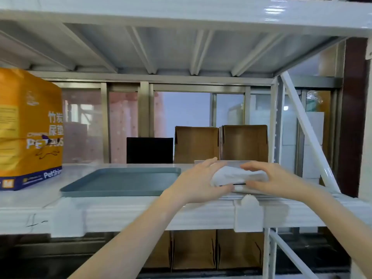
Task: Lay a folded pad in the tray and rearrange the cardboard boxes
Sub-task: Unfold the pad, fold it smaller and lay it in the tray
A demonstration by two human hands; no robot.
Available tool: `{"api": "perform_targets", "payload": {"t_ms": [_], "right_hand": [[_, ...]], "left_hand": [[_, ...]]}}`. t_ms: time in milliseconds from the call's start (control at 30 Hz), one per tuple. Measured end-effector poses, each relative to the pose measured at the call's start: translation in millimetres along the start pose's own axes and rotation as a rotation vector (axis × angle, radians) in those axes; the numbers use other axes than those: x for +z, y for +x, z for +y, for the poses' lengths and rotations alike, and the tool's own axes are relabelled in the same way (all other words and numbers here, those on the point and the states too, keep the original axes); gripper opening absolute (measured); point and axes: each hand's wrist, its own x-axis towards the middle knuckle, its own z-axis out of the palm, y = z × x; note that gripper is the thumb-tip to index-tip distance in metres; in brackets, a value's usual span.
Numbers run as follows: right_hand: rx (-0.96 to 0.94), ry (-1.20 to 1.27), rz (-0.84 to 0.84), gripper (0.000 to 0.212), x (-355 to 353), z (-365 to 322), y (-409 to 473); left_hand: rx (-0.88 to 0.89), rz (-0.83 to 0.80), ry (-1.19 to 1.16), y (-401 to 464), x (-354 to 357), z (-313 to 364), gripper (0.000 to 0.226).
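A white folded pad (235, 175) lies on top of a flat pale stack at the shelf's front right. My left hand (198, 181) grips the pad's left end and my right hand (270, 179) grips its right end. Left of them an empty grey-blue tray (120, 181) rests flat on the white shelf. Two brown cardboard boxes stand upright side by side at the back, one (196, 144) left of the other (244, 142), directly behind my hands.
An orange pack of pet pads (28, 127) stands at the shelf's far left. A black box (150, 150) sits at the back beside the cardboard boxes. A diagonal white brace (308, 129) bounds the right side. More cardboard boxes (194, 249) stand on the shelf below.
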Motion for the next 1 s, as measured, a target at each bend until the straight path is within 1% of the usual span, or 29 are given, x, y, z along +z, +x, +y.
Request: {"api": "perform_targets", "payload": {"t_ms": [100, 200, 267, 300, 367, 400, 467, 567, 600, 667, 733, 800, 867, 1000], "right_hand": [[0.011, -0.017, -0.023, 0.045, -3.2, 11.9, 0.8], [0.005, -0.005, -0.025, 0.039, 0.4, 19.2, 3.5], [-0.003, -0.024, 0.0, 0.035, 2.7, 21.6, 7.2], [-0.012, -0.038, 0.017, 0.032, 4.9, 23.3, 9.7], [-0.031, -0.071, 0.054, 0.025, 7.9, 24.9, 13.5], [-0.041, -0.087, 0.077, 0.022, 8.8, 24.2, 14.5], [-0.065, -0.085, 0.171, 0.019, 10.1, 21.9, 16.3], [-0.168, -0.039, 0.39, 0.017, 8.5, 11.2, 20.5], [-0.213, -0.018, 0.458, 0.02, 6.8, 6.2, 22.3], [-0.289, 0.025, 0.54, 0.037, 2.7, -6.6, 24.9], [-0.307, 0.075, 0.519, 0.059, -0.1, -19.5, 26.0], [-0.286, 0.12, 0.486, 0.073, -0.2, -31.1, 26.6], [-0.293, 0.149, 0.474, 0.078, 2.1, -43.5, 26.9], [-0.302, 0.139, 0.422, 0.076, 10.7, -76.4, 21.9]], "left_hand": [[-0.019, -0.041, 0.03, 17.3, 10.5, 9.7, 0.062], [-0.072, -0.038, 0.004, 30.7, 22.9, 8.3, 0.055], [-0.099, -0.024, 0.031, 36.9, 28.1, 4.6, 0.049], [-0.107, -0.021, 0.047, 38.3, 29.2, 4.6, 0.044], [-0.096, -0.006, 0.04, 40.7, 31.2, 4.5, 0.028], [-0.085, 0.015, 0.016, 41.0, 31.4, 5.4, 0.022], [-0.08, 0.105, 0.017, 41.2, 29.2, 5.2, 0.02], [-0.093, 0.314, 0.095, 41.1, 17.4, 0.5, 0.023], [-0.094, 0.381, 0.09, 39.8, 10.9, -1.7, 0.023], [-0.115, 0.519, 0.04, 34.6, -5.0, -7.7, 0.022], [-0.136, 0.653, -0.06, 25.4, -24.0, -14.3, 0.03], [-0.125, 0.755, -0.159, 12.4, -44.1, -19.3, 0.04], [-0.114, 0.807, -0.224, -3.4, -64.1, -22.5, 0.037], [-0.145, 0.819, -0.413, -36.3, -101.3, -38.8, 0.027]]}}
